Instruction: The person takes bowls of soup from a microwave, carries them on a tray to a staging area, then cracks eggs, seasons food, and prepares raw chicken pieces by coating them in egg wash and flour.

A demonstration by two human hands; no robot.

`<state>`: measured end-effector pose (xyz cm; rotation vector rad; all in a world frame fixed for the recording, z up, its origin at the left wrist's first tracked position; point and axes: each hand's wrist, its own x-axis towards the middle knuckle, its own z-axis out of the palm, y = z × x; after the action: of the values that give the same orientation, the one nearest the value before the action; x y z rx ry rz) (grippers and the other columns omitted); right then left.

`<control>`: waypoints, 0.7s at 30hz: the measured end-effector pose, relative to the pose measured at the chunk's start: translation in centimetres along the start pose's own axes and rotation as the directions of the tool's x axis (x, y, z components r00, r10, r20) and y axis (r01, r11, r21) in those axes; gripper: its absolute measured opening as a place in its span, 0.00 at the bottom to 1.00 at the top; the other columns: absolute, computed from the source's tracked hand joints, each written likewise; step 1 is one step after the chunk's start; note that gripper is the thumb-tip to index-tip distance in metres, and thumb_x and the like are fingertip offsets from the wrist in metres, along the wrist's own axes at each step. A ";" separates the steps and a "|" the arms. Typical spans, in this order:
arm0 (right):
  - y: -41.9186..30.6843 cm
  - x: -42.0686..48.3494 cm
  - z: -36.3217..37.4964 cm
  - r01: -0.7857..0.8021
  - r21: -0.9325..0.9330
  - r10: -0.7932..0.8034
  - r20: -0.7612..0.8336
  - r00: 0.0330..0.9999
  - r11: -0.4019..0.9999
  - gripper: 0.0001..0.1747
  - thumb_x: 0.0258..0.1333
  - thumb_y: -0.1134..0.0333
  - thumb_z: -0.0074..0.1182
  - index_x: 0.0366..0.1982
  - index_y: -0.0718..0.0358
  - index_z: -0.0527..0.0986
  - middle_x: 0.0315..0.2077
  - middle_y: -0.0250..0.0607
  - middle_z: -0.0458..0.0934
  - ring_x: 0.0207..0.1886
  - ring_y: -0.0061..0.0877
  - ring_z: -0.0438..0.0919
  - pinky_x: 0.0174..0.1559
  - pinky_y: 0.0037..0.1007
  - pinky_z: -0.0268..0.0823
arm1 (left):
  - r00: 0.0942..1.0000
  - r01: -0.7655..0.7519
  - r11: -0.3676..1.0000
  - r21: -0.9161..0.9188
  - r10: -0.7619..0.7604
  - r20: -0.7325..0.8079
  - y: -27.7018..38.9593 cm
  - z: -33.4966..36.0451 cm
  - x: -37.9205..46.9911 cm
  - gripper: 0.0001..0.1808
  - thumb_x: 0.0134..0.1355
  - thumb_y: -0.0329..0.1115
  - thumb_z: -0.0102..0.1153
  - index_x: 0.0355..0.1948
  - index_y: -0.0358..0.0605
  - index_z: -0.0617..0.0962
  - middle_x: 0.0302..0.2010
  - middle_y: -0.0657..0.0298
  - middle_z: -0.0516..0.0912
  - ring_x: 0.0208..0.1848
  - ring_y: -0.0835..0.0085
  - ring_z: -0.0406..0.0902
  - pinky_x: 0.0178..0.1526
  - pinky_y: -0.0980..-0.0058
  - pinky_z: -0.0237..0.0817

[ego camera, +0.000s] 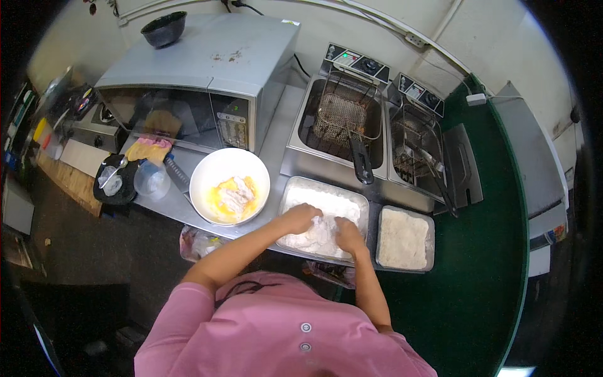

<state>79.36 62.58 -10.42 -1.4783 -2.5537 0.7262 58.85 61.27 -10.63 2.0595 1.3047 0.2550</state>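
My left hand (pixel 302 218) and my right hand (pixel 349 234) are both down in a metal tray of white flour (pixel 314 192), a short way apart. Flour-covered lumps lie between them; the fingertips are partly buried, so whether either hand grips a lump cannot be told. Left of the tray stands a white bowl (pixel 198 165) with yellow beaten egg and pale, flour-coated pieces (pixel 237 197) in it. A second metal tray (pixel 430 266), filled with a beige powdery coating (pixel 403 239), sits to the right.
Behind the trays are two deep fryers (pixel 333 159) with wire baskets and black handles. A microwave oven (pixel 188 61) stands back left, a black bowl (pixel 164 29) on top. A clear plastic container (pixel 152 180), a yellow-pink cloth (pixel 148 150) and a black dish (pixel 123 191) lie left of the white bowl.
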 end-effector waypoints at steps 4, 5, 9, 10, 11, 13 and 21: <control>-0.3 -0.1 -1.1 0.018 -0.075 -0.027 -0.120 0.992 0.997 0.17 0.40 0.73 0.52 0.38 0.70 0.72 0.37 0.58 0.73 0.46 0.48 0.70 0.50 0.41 0.64 | 0.980 0.067 0.996 0.065 -0.054 -0.194 -0.5 -0.4 -0.9 0.22 0.53 0.29 0.52 0.51 0.42 0.72 0.47 0.48 0.74 0.50 0.52 0.71 0.53 0.60 0.62; -1.2 -0.1 -1.3 0.004 -0.114 -0.025 -0.179 0.984 0.993 0.18 0.39 0.72 0.54 0.38 0.70 0.71 0.37 0.58 0.73 0.46 0.48 0.70 0.49 0.41 0.64 | 0.977 0.081 0.995 0.063 -0.066 -0.202 -0.7 -0.1 -1.1 0.22 0.53 0.29 0.52 0.51 0.42 0.72 0.47 0.48 0.74 0.50 0.52 0.71 0.53 0.60 0.62; -0.9 0.0 0.5 -0.079 -0.143 0.050 -0.191 0.980 0.987 0.22 0.37 0.71 0.58 0.40 0.68 0.71 0.38 0.57 0.73 0.46 0.47 0.70 0.49 0.41 0.65 | 0.942 0.264 0.943 0.205 -0.206 -0.265 1.0 0.4 -1.8 0.15 0.52 0.28 0.50 0.42 0.36 0.75 0.41 0.49 0.75 0.47 0.51 0.73 0.49 0.61 0.66; -0.9 -0.3 0.4 -0.109 -0.148 0.078 -0.202 0.976 0.983 0.23 0.36 0.71 0.60 0.41 0.67 0.70 0.39 0.56 0.73 0.46 0.46 0.70 0.49 0.41 0.64 | 0.937 0.247 0.940 0.234 -0.171 -0.304 1.5 0.5 -2.1 0.15 0.52 0.27 0.50 0.42 0.36 0.75 0.42 0.49 0.75 0.47 0.52 0.73 0.48 0.62 0.67; -1.0 -0.2 0.3 -0.138 -0.153 0.104 -0.213 0.972 0.979 0.25 0.35 0.70 0.61 0.41 0.66 0.70 0.40 0.55 0.73 0.47 0.46 0.70 0.49 0.41 0.64 | 0.927 0.276 0.934 0.226 -0.196 -0.320 2.0 0.6 -2.3 0.15 0.52 0.27 0.50 0.42 0.36 0.75 0.42 0.49 0.75 0.47 0.52 0.73 0.48 0.62 0.67; -3.6 -1.0 -2.5 -0.104 -0.110 0.072 -0.263 0.962 0.989 0.26 0.34 0.72 0.61 0.42 0.65 0.70 0.41 0.53 0.74 0.48 0.45 0.70 0.48 0.42 0.64 | 0.854 0.180 0.956 0.233 -0.034 -0.520 2.8 -0.1 -2.9 0.18 0.49 0.25 0.48 0.43 0.39 0.73 0.47 0.49 0.74 0.49 0.53 0.72 0.49 0.59 0.65; -2.9 -1.9 -3.5 0.126 -0.056 -0.137 -0.379 0.915 0.991 0.21 0.32 0.80 0.56 0.37 0.68 0.73 0.39 0.54 0.71 0.43 0.49 0.72 0.45 0.40 0.65 | 0.808 0.029 0.989 0.147 0.064 -0.585 5.1 -0.6 -2.9 0.16 0.49 0.24 0.51 0.41 0.38 0.71 0.44 0.48 0.73 0.45 0.53 0.72 0.47 0.61 0.66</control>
<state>79.13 61.01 -5.72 -1.2880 -2.3411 0.3392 60.83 57.67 -6.43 2.2068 1.7074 0.8931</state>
